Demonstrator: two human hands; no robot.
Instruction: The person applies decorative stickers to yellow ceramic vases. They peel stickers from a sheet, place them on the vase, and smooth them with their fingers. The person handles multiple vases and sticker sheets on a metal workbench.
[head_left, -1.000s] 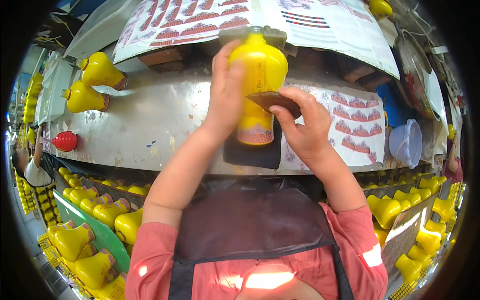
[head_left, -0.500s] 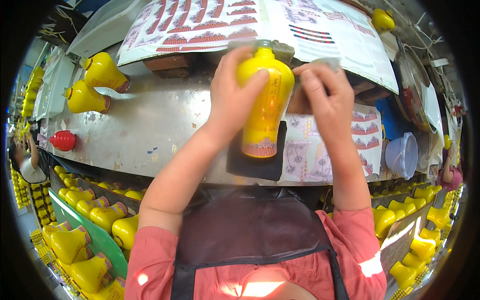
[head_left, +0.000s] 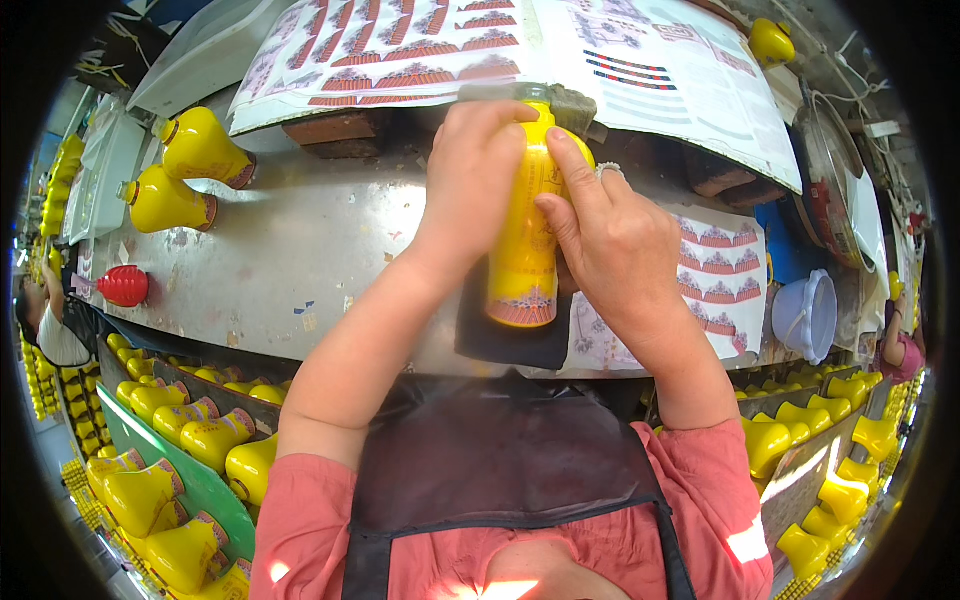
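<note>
Evidently the yellow bottle [head_left: 520,275] is well along in its decoration: a patterned band [head_left: 522,306] sits at its foot and faint lettering runs up its side. What is left on it I can't judge, since both hands cover the shoulder; plenty of printed pieces remain on the sheets.

One bottle lies lengthwise between the hands at the middle of the bench [head_left: 380,220], neck away from the person, foot over one dark pad [head_left: 475,345]. The left hand [head_left: 480,165] has its fingers curled closely around the bottle's upper left side. The right hand [head_left: 615,225] lays a stretched forefinger near the neck and a bent thumb tip lower on the body; whether its other fingers hold something underneath, I cannot tell.

Counted on the bench: two more yellow bottles [head_left: 205,145] at the left, one red ribbed object [head_left: 125,286] and one pale bucket [head_left: 805,315] at the right. One smaller printed sheet [head_left: 720,270] lies beside the right forearm. The yellow bottles below the bench [head_left: 215,437] are too many and too bent by the lens to count.
</note>
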